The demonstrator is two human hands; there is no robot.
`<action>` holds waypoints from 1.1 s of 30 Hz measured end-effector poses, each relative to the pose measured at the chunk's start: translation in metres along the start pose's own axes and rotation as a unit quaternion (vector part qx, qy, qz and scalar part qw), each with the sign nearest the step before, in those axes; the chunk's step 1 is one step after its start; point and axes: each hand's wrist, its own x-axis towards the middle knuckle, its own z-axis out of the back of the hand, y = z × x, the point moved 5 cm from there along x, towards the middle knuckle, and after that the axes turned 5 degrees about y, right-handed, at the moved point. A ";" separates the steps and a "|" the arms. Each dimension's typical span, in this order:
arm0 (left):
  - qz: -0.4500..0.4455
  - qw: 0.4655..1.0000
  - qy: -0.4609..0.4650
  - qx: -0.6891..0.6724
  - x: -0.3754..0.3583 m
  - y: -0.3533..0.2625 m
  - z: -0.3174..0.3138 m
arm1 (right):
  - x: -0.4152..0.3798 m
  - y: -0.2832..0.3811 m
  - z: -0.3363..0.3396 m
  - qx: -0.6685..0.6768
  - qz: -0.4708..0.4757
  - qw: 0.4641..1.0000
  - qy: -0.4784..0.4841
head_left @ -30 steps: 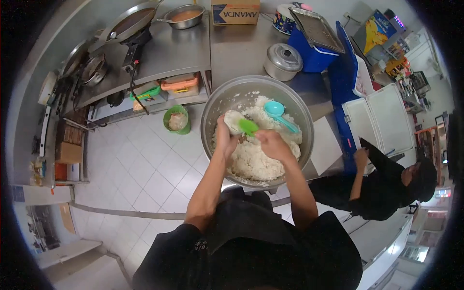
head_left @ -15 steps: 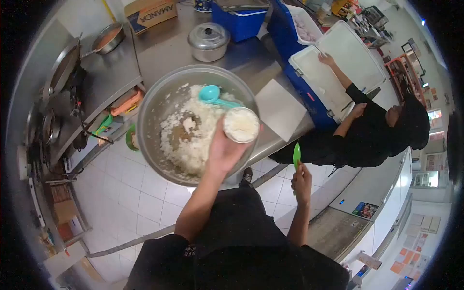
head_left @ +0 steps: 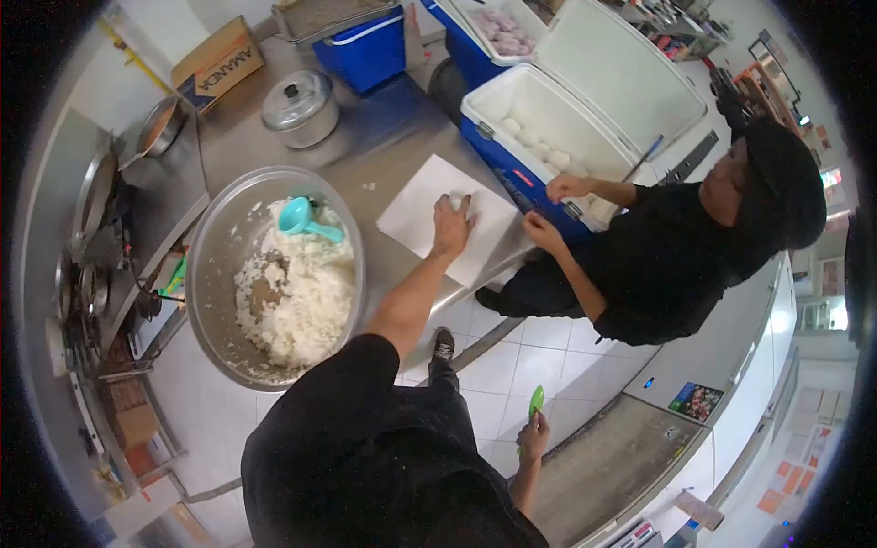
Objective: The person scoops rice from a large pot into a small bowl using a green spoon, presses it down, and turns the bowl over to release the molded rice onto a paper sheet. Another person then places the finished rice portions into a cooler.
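Observation:
My left hand reaches forward onto a stack of white paper sheets on the steel table, fingers spread and fingertips on the top sheet. Down by my side, my right hand is closed around a slim green plastic utensil, its blade pointing up. To the left of the paper stands a large metal bowl of cooked white rice. A turquoise scoop lies on the rice, its handle toward the right.
A co-worker in black stands at the right, hands near an open blue cooler holding white rounded packets. Behind the bowl are a lidded pot, a blue container and a cardboard box. A stove with pans lines the left.
My left hand has gone from above the bowl to the paper, and the rice-filled cup it held is out of sight. The view has shifted right; the co-worker's hands have come together.

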 end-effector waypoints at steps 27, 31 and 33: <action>0.353 0.567 -0.311 -0.676 -0.399 0.169 0.471 | -0.146 0.225 -0.645 -0.651 0.568 0.489 0.121; 0.364 0.546 -0.259 -0.709 -0.396 0.176 0.482 | -0.114 0.208 -0.675 -0.644 0.582 0.489 0.084; 0.364 0.480 -0.211 -0.770 -0.391 0.180 0.481 | -0.102 0.200 -0.682 -0.680 0.511 0.512 0.119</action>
